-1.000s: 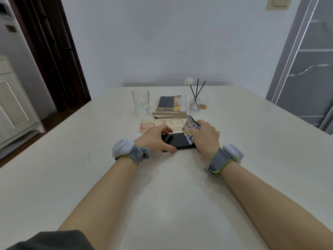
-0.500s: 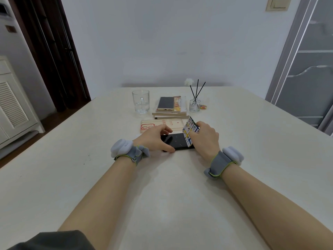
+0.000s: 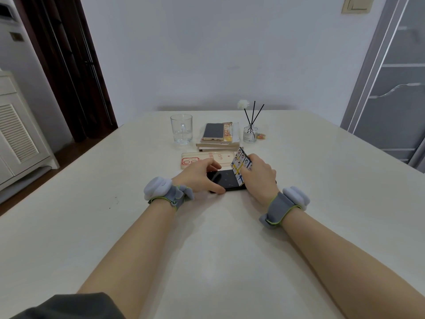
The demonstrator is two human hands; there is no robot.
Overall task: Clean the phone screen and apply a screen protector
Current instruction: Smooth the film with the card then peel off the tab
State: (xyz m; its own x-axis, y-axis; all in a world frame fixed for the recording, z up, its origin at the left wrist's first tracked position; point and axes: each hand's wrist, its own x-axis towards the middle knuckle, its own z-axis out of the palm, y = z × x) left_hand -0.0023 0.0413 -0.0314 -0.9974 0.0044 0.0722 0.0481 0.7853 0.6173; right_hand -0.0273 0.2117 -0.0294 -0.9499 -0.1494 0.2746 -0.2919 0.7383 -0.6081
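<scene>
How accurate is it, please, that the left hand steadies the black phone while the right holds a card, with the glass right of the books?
No: the head view shows the glass left of the books. The left hand steadies the phone; the right hand holds the card.

The phone (image 3: 226, 180) has a glossy black screen. The card (image 3: 240, 165) carries a grid of small blue-and-white photo panels crossed by a yellow band. The counter (image 3: 207, 249) is cream. The wristbands (image 3: 177, 195) are grey, edged lime green, with pale pods. The case (image 3: 200, 160) is translucent beige with red print, and the second phone (image 3: 213, 131) is gold-edged.
</scene>
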